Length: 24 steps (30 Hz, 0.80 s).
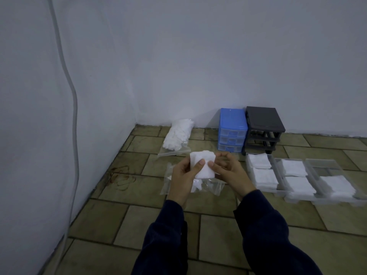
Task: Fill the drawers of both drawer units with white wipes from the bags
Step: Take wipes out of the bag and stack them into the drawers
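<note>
where tiled floor meets white wall, both hands gripping white wipes

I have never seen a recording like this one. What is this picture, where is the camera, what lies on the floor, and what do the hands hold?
There is no machine here. A person wears a camera on the head; it looks forward and down, so you see the person's own arms in dark sleeves.

The left hand and right hand together hold a small stack of white wipes above a nearly empty clear bag.

On the tiled floor lies a fuller bag of wipes near the wall. A blue drawer unit has its drawers in. The dark unit beside it has empty slots. To the right, three clear drawers lie on the floor, each holding wipes.
</note>
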Motion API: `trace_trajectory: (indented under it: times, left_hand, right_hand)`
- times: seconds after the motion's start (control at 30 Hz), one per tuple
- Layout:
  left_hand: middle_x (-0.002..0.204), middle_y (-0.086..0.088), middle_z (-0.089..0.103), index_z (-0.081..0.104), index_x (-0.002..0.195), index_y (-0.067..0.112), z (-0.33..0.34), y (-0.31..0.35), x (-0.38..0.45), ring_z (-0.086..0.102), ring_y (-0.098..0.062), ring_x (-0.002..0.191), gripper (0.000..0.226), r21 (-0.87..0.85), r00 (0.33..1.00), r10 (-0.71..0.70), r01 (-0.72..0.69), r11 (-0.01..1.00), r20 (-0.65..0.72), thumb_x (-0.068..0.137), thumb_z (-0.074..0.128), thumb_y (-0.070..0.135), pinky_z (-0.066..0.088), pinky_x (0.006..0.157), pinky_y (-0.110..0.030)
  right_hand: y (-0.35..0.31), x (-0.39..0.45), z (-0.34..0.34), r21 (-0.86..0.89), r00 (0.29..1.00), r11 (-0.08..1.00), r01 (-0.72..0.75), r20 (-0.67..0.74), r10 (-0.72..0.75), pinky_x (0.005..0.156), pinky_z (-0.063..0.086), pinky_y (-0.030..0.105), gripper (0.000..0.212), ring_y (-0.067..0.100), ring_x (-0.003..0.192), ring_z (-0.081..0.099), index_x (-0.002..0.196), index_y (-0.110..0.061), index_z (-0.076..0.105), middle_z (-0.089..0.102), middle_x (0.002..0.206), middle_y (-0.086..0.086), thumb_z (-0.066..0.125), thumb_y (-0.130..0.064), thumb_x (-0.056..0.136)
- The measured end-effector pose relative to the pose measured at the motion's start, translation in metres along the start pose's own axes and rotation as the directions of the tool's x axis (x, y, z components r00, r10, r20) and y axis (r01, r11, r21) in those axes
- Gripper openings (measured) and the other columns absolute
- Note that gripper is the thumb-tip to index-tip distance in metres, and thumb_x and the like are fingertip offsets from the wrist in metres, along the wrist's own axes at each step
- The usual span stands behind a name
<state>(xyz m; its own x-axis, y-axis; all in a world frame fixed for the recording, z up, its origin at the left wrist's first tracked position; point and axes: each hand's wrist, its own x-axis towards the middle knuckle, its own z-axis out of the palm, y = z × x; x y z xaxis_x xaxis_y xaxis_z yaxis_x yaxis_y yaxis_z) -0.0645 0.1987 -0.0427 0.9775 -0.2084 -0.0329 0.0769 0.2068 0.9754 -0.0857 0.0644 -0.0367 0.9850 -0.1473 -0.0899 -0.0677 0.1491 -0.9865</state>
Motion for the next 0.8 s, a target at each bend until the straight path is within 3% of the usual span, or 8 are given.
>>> trace_trajectory:
  times: [0.17, 0.3, 0.37, 0.43, 0.53, 0.63, 0.7, 0.8]
  left_hand:
    - [0.095, -0.011, 0.071, 0.068, 0.099, 0.012, -0.005, -0.006, 0.002, 0.068, -0.021, 0.084, 0.013, 0.022, 1.000, -0.005, 0.005, 1.000, -0.021, 0.088, 0.062, 0.013, 0.057, 0.066, -0.025]
    - [0.095, -0.006, 0.070, 0.067, 0.096, 0.015, -0.009, -0.008, 0.005, 0.066, -0.019, 0.087, 0.010, 0.011, 0.995, 0.000, 0.001, 1.000, -0.099, 0.086, 0.064, 0.015, 0.057, 0.067, -0.027]
    - [0.101, -0.008, 0.068, 0.065, 0.102, 0.009, -0.015, -0.008, 0.009, 0.065, -0.020, 0.090, 0.017, 0.003, 0.988, 0.015, -0.014, 1.000, -0.151, 0.088, 0.061, 0.018, 0.056, 0.066, -0.025]
    - [0.110, -0.012, 0.065, 0.061, 0.107, 0.007, -0.024, -0.010, 0.014, 0.063, -0.026, 0.098, 0.022, 0.000, 0.983, 0.034, -0.035, 0.999, -0.179, 0.090, 0.058, 0.020, 0.056, 0.076, -0.034]
    - [0.120, -0.010, 0.060, 0.056, 0.108, 0.021, -0.034, -0.014, 0.018, 0.058, -0.029, 0.111, 0.015, -0.007, 0.981, -0.033, 0.033, 0.999, -0.189, 0.094, 0.051, 0.026, 0.048, 0.095, -0.049]
    - [0.120, -0.006, 0.058, 0.050, 0.109, 0.026, -0.039, -0.023, 0.021, 0.056, -0.026, 0.113, 0.015, 0.028, 0.979, -0.103, 0.109, 0.994, -0.174, 0.096, 0.046, 0.033, 0.047, 0.098, -0.046]
    - [0.113, -0.003, 0.057, 0.049, 0.100, 0.030, -0.040, -0.028, 0.023, 0.057, -0.023, 0.107, 0.007, 0.061, 0.978, -0.115, 0.127, 0.990, -0.173, 0.097, 0.044, 0.034, 0.049, 0.094, -0.041]
    - [0.105, 0.001, 0.054, 0.046, 0.101, 0.026, -0.042, -0.031, 0.025, 0.055, -0.014, 0.093, 0.008, 0.096, 0.973, -0.128, 0.148, 0.984, -0.191, 0.099, 0.040, 0.031, 0.050, 0.077, -0.028]
  right_hand:
    - [0.008, 0.005, 0.002, -0.023, 0.997, 0.999, 0.042, -0.058, -0.043, 0.072, 0.055, 0.033, 0.019, 0.021, 0.085, 0.062, 0.084, -0.013, 0.049, 0.062, 0.091, 0.004, 0.064, -0.002, 0.082]
    - [0.012, 0.007, -0.004, -0.085, 0.999, 0.995, 0.046, -0.021, -0.048, 0.065, 0.052, 0.019, 0.017, 0.012, 0.081, 0.062, 0.078, -0.012, 0.051, 0.065, 0.089, 0.002, 0.061, 0.001, 0.084]
    - [0.014, 0.009, -0.013, -0.102, 0.994, 0.994, 0.029, -0.104, -0.040, 0.068, 0.050, 0.019, 0.020, 0.011, 0.079, 0.062, 0.078, -0.014, 0.051, 0.066, 0.088, 0.001, 0.057, 0.003, 0.086]
    - [0.020, 0.013, -0.024, -0.105, 0.968, 0.994, -0.029, -0.251, 0.002, 0.067, 0.046, 0.022, 0.022, 0.014, 0.073, 0.059, 0.077, -0.014, 0.051, 0.063, 0.082, 0.003, 0.054, 0.005, 0.087]
    - [0.034, 0.020, -0.036, -0.113, 0.922, 0.977, -0.184, -0.365, 0.131, 0.065, 0.047, 0.023, 0.022, 0.015, 0.069, 0.056, 0.075, -0.010, 0.052, 0.059, 0.080, 0.009, 0.051, 0.008, 0.088]
    - [0.050, 0.024, -0.035, -0.213, 0.922, 0.927, -0.308, -0.309, 0.235, 0.078, 0.051, 0.031, 0.013, 0.019, 0.076, 0.059, 0.087, -0.002, 0.058, 0.060, 0.091, 0.015, 0.051, 0.009, 0.087]
    - [0.053, 0.024, -0.027, -0.284, 0.937, 0.901, -0.327, -0.221, 0.271, 0.086, 0.049, 0.036, 0.016, 0.027, 0.091, 0.060, 0.101, 0.001, 0.059, 0.061, 0.100, 0.017, 0.050, 0.007, 0.089]
    - [0.052, 0.022, -0.015, -0.307, 0.967, 0.918, -0.252, -0.111, 0.228, 0.078, 0.051, 0.029, 0.022, 0.028, 0.097, 0.059, 0.109, 0.003, 0.059, 0.060, 0.106, 0.017, 0.046, 0.005, 0.092]
